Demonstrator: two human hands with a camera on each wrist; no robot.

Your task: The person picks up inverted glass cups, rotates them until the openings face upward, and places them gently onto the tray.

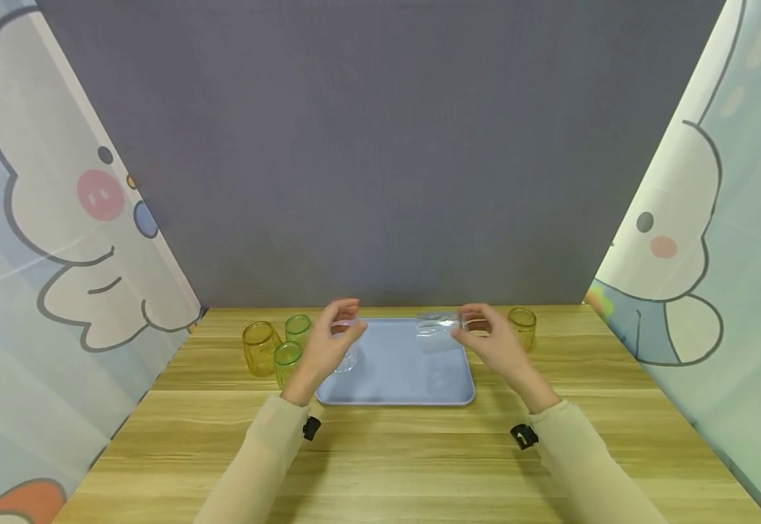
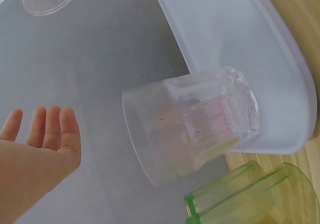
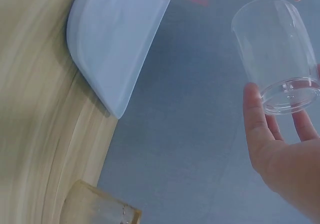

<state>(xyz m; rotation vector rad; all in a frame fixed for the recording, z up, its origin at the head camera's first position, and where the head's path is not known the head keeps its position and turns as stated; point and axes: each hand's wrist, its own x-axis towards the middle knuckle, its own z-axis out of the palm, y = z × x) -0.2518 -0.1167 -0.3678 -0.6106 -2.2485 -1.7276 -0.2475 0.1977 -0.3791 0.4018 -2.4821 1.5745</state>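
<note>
Pinching a clear cup (image 1: 438, 333) by its base end, between thumb and fingers of the right hand (image 1: 497, 349), and holding it tipped on its side above the right part of a pale blue tray (image 1: 393, 371). At the tray's left end, holding nothing with a loosely spread left hand (image 1: 329, 346), near but apart from a second clear cup (image 2: 192, 126), upright on the tray. Judging by the pose, probably at the placing step; likely needing a turn to bring the base down, then a gentle lowering inside the rim. Between both clear cups, open room across the tray's middle. Tighter on the left, with two green cups (image 1: 286, 362) and a yellow cup (image 1: 260, 351) beyond the tray's edge; to the right, a second yellow cup (image 1: 526, 331) just beside the right hand. Behind the far rim, a grey panel (image 1: 380, 182).
</note>
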